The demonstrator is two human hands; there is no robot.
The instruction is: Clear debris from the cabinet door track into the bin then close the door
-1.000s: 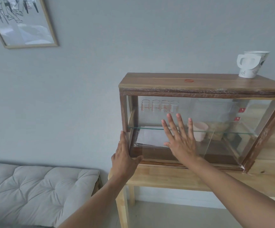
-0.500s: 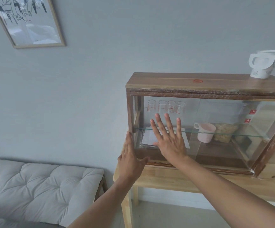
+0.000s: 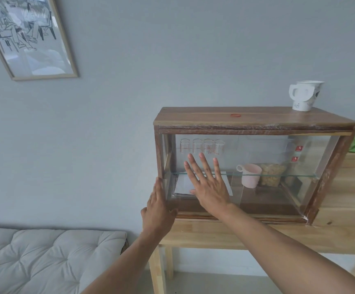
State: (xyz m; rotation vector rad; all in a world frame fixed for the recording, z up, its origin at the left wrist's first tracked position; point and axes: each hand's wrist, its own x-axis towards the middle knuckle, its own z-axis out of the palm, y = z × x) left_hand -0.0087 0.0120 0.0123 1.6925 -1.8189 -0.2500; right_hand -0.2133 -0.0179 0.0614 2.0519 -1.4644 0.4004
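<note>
Head view: door-closing step, glass panel pushed toward the left post.

Your right hand [image 3: 209,185] lies flat and open on the sliding glass door [image 3: 204,166], holding nothing; it sits further left on the cabinet [image 3: 257,117] than a second ago, so the door looks nearly home. Your left hand [image 3: 158,211], open too, braces the cabinet's left post. The cabinet stands on the counter [image 3: 257,234]. The track [image 3: 246,217] along the bottom looks clear; no bin in view.
</note>
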